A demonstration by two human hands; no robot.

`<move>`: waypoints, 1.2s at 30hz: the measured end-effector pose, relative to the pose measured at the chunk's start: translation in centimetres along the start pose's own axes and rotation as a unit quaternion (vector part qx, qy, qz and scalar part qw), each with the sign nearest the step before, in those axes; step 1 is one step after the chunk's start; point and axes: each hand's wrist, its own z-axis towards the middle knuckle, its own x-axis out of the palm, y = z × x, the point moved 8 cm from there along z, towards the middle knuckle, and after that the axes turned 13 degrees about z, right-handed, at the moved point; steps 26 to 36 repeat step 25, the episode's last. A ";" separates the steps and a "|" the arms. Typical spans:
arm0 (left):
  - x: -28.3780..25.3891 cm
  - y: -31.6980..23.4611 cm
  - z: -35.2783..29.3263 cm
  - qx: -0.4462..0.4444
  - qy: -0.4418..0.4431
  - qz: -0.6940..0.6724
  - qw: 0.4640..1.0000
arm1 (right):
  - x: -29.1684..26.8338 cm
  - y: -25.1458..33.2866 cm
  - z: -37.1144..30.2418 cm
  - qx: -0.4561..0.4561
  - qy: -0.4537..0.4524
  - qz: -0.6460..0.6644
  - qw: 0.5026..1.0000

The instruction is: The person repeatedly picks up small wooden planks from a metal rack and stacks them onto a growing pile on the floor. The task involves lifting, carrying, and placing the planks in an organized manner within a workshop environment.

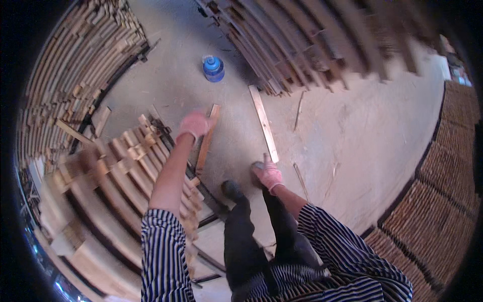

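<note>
Both my hands wear pink gloves. My left hand (195, 125) is stretched forward over the edge of the stacked boards at left, smeared by motion. Beside it a short reddish-brown wooden board (205, 151) slants down. Whether the fingers grip that board, I cannot tell. My right hand (269, 174) is in front of my right leg, with a finger stretched forward and nothing seen in it. Just beyond its fingertips is the near end of a pale wooden plank (262, 121), which appears to lie on the floor.
A stack of boards (115, 186) rises at my left, with another wood stack (80, 70) behind it. Long boards (307, 40) are piled ahead at right. A blue water jug (214, 69) stands on the concrete floor. Stacked brown slats (432, 201) line the right side. Thin wood strips (300, 178) lie about.
</note>
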 end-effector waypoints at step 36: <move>20.6 -0.1 5.0 -0.057 -0.037 -0.521 0.851 | 5.9 -8.0 15.3 -0.111 0.123 0.198 0.966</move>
